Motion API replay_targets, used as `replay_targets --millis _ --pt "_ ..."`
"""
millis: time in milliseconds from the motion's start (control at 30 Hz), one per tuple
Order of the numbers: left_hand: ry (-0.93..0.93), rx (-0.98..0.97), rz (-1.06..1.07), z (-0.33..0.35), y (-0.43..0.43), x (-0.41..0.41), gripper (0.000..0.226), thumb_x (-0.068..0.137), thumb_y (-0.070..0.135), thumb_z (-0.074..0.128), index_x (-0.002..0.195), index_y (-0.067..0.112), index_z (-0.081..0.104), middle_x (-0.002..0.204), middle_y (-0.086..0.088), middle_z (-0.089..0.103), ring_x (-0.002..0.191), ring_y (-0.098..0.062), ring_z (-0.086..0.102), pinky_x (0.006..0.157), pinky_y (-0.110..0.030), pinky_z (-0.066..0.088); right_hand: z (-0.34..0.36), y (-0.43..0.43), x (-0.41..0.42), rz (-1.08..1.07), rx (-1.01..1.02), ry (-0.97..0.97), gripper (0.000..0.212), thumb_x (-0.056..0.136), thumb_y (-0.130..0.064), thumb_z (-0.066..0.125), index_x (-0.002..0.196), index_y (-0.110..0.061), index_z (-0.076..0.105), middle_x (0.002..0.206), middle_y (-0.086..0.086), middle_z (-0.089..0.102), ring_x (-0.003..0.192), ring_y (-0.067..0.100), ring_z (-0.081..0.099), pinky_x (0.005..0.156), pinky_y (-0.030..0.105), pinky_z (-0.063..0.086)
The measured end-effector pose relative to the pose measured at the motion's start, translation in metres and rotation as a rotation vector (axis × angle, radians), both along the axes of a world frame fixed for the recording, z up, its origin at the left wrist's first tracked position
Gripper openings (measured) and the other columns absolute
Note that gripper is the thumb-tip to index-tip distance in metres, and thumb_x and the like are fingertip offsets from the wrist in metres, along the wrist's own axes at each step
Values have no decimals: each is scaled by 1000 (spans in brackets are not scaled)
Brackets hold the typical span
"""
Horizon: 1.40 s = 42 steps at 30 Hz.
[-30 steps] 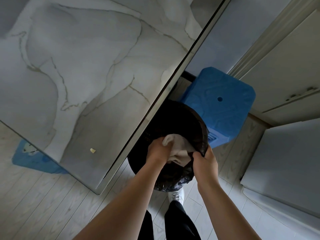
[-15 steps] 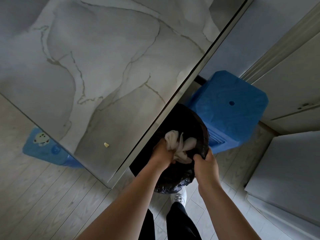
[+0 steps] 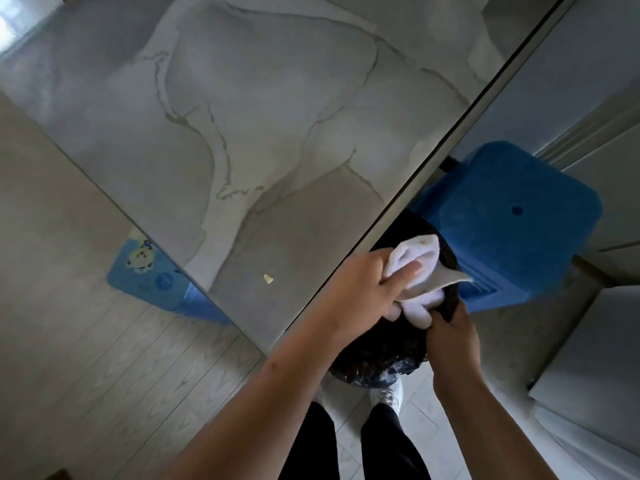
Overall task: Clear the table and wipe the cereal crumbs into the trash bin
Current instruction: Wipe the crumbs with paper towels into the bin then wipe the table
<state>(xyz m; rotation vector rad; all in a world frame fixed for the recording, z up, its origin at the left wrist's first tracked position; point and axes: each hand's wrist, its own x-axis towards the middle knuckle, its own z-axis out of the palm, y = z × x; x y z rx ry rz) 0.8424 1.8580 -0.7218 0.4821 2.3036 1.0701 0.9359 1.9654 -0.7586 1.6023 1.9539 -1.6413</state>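
My left hand (image 3: 370, 289) is closed around a white cloth (image 3: 419, 271) and holds it over the mouth of the black-lined trash bin (image 3: 374, 358), which stands on the floor beside the table's edge. A small crumb clings to the top of the cloth. My right hand (image 3: 453, 334) grips the bin's near rim and liner. One yellowish cereal crumb (image 3: 268, 279) lies on the grey marble table (image 3: 242, 133), near its front corner.
A blue plastic stool (image 3: 512, 216) stands just behind the bin. A second blue stool with a cartoon sticker (image 3: 156, 275) pokes out from under the table's left side. White cabinets (image 3: 595, 341) line the right. My feet are below the bin.
My left hand has lifted the cloth higher over the bin and toward the table edge. My right hand stays on the rim. The view has shifted right.
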Motion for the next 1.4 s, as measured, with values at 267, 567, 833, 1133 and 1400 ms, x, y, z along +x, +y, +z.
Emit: replay_targets --millis 267,567,833,1133,1400 --pt "332 213 726 33 -119 -34 10 99 21 54 102 29 59 85 24 63 80 13 60 68 -4 41 7 -17 -4 59 33 -69 35 92 -6 46 125 -16 53 72 -4 49 61 10 44 58 28 44" --pt "524 -360 435 -54 -127 2 18 89 22 58 105 16 53 98 -3 56 86 -26 52 72 -44 47 -9 -46 -1 54 1 -58 37 90 -9 48 124 -22 54 81 -5 58 71 12 54 65 34 47" --pt "392 -285 -57 -66 -28 84 35 65 19 75 95 25 58 92 2 55 80 -23 55 63 -35 46 -10 -52 18 21 -22 -73 36 89 -17 52 122 -29 58 103 -2 69 95 20 65 86 45 55" --pt "-993 315 673 -85 -18 66 45 72 -8 63 116 1 60 101 -18 70 95 -27 69 80 -31 53 -19 -14 49 11 36 -77 48 88 -7 48 132 -26 51 102 1 63 86 18 59 66 30 44" --pt "-705 122 494 -98 -24 65 26 91 13 63 117 11 58 92 -4 69 76 -13 66 59 -21 51 -40 2 59 -34 22 -54 50 89 -9 48 135 -30 48 105 -2 65 93 20 61 80 37 52"
